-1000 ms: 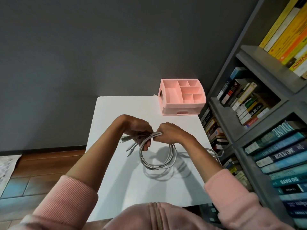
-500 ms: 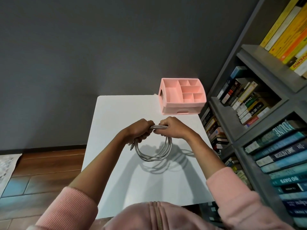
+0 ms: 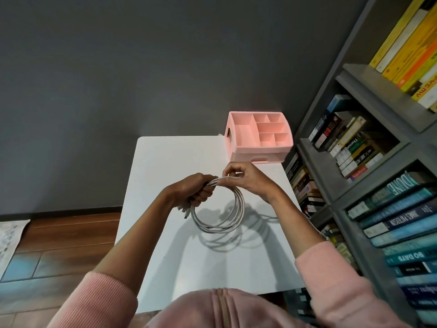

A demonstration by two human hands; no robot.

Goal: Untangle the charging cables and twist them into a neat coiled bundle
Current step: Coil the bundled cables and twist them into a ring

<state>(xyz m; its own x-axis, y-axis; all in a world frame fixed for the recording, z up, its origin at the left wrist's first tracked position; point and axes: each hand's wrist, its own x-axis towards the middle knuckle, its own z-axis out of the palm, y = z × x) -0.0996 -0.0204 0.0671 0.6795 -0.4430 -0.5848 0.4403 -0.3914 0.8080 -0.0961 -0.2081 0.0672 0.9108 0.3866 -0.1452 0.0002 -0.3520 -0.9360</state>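
Left hand (image 3: 194, 191) clenched round cables (image 3: 212, 229) at coil's upper left, plug ends poking below fist. Coil held above table (image 3: 165, 162), shadow under it. Right hand (image 3: 247, 181) pinching strands at coil's top. Pink organizer (image 3: 260, 157) on far right corner. Bookshelf (image 3: 369, 75) beside table, right.

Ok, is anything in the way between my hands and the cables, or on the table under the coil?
Nothing visible. The left hand grips the cable coil at its left side, the right hand pinches its top strands. The table under it is bare; the pink organizer stands apart at the far corner.
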